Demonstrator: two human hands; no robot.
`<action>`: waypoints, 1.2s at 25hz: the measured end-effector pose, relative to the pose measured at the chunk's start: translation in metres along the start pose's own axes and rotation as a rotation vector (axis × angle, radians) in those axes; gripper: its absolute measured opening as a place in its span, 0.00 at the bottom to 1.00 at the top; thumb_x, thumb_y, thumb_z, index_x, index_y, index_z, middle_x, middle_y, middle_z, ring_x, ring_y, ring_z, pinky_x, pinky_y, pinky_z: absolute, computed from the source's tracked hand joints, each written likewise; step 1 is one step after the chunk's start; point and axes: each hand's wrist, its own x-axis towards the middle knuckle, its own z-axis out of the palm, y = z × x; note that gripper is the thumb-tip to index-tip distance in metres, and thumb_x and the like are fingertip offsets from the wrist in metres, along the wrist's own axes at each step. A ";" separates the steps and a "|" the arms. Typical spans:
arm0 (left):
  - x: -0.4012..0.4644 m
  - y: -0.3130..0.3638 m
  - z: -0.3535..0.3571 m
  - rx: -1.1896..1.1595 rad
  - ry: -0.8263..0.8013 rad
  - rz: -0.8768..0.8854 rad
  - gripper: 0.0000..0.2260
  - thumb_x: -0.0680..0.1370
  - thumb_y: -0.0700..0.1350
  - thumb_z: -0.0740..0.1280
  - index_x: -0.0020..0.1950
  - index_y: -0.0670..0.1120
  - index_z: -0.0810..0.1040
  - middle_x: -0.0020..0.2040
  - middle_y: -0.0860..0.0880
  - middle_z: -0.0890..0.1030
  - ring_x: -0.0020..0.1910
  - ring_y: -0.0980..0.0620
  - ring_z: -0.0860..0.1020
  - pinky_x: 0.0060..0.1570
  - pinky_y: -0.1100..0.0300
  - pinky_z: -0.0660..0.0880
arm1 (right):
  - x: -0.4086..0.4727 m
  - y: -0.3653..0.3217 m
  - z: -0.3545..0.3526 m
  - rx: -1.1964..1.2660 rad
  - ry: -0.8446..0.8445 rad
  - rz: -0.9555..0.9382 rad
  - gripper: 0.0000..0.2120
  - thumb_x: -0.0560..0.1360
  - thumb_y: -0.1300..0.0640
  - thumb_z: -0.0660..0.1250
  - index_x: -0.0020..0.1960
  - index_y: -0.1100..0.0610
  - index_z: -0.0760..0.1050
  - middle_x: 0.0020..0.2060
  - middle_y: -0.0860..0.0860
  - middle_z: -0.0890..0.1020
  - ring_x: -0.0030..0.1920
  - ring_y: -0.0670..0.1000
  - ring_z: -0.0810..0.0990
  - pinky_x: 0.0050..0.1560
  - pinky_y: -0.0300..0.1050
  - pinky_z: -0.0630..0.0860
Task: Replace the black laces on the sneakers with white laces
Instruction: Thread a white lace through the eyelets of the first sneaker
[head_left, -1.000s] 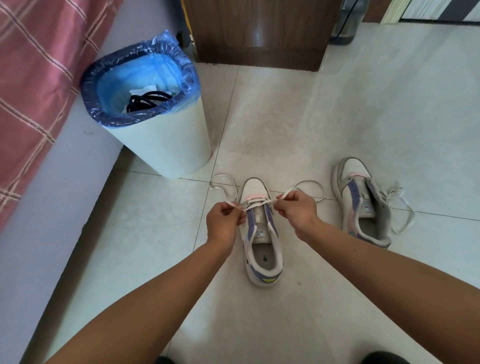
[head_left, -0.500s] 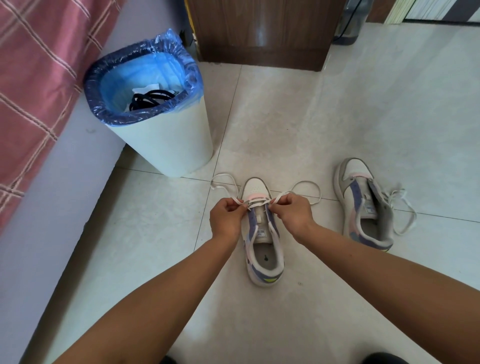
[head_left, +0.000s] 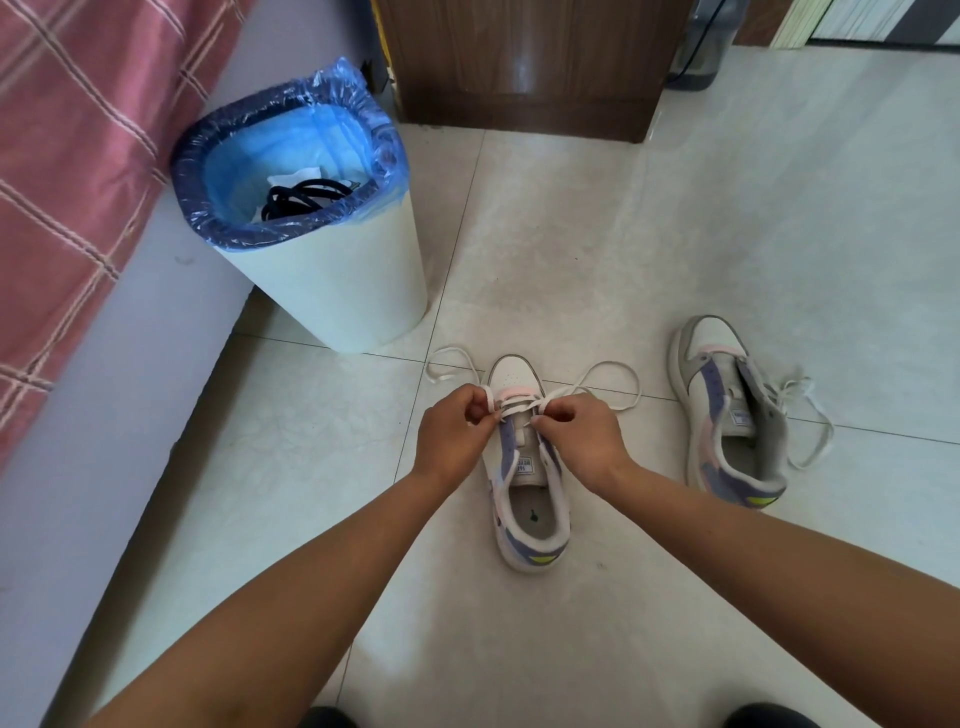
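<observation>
A white, purple and pink sneaker (head_left: 530, 514) stands on the floor in front of me, toe pointing away. A white lace (head_left: 613, 382) runs through its lowest eyelets, with loose ends looping out on both sides. My left hand (head_left: 454, 434) pinches the lace's left side at the eyelets. My right hand (head_left: 584, 434) pinches the right side, close against the tongue. A second sneaker (head_left: 727, 410) lies to the right, threaded with a loose white lace (head_left: 810, 415). Black laces (head_left: 304, 197) lie inside the bin.
A white waste bin (head_left: 332, 291) with a blue plastic liner stands at the left, just beyond the sneaker. A bed with a pink checked cover (head_left: 67, 156) runs along the left side. Brown wooden furniture (head_left: 524, 57) stands at the back. The floor is pale tile.
Both hands have drawn closer together over the sneaker's front eyelets, and the lace between them is shorter. The view has shifted slightly.
</observation>
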 end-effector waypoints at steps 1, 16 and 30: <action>-0.001 0.000 0.000 0.021 -0.008 0.019 0.04 0.73 0.40 0.71 0.43 0.44 0.76 0.39 0.50 0.80 0.41 0.51 0.78 0.43 0.58 0.74 | -0.001 0.000 0.001 -0.020 0.002 -0.014 0.09 0.73 0.61 0.68 0.37 0.66 0.77 0.31 0.56 0.77 0.32 0.48 0.71 0.36 0.42 0.69; -0.033 0.009 0.026 0.402 -0.101 0.043 0.12 0.76 0.50 0.64 0.55 0.44 0.74 0.52 0.48 0.73 0.50 0.48 0.73 0.42 0.54 0.73 | -0.003 -0.032 0.014 -1.016 -0.216 -0.349 0.13 0.78 0.62 0.59 0.62 0.62 0.72 0.61 0.59 0.69 0.61 0.57 0.71 0.53 0.47 0.73; -0.022 0.009 0.001 -0.352 -0.170 -0.362 0.06 0.78 0.45 0.66 0.52 0.44 0.79 0.45 0.48 0.78 0.41 0.50 0.78 0.37 0.53 0.81 | 0.009 -0.012 0.010 -1.006 -0.069 -0.683 0.08 0.61 0.58 0.78 0.37 0.56 0.80 0.34 0.52 0.81 0.38 0.55 0.79 0.38 0.43 0.73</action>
